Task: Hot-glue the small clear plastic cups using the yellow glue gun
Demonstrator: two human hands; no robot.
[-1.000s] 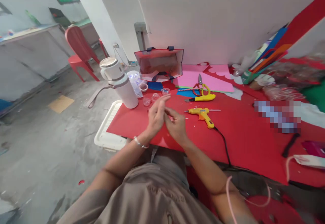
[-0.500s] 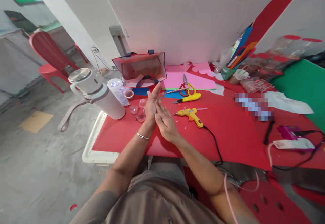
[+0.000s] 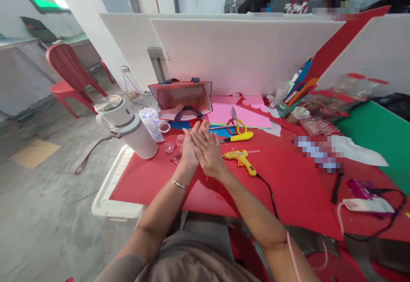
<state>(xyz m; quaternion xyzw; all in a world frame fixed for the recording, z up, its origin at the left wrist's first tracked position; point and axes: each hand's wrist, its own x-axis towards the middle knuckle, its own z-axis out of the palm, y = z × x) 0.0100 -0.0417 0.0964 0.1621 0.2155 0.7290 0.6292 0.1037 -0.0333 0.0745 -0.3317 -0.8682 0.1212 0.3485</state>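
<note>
Now: left hand (image 3: 188, 152) and right hand (image 3: 207, 152) pressed flat together, palm to palm, fingers straight and pointing away from the body, raised just over the red sheet (image 3: 288, 179). Nothing visibly clamped between the palms, though the contact line is too small to tell for sure. Just right of the hands, yellow glue gun (image 3: 240, 159) lying on the sheet. Just left, small clear cups (image 3: 169, 147). Beyond the fingertips, scissors (image 3: 236, 124) and yellow-handled cutter (image 3: 238, 137). Farther left, white flask (image 3: 126, 126).
</note>
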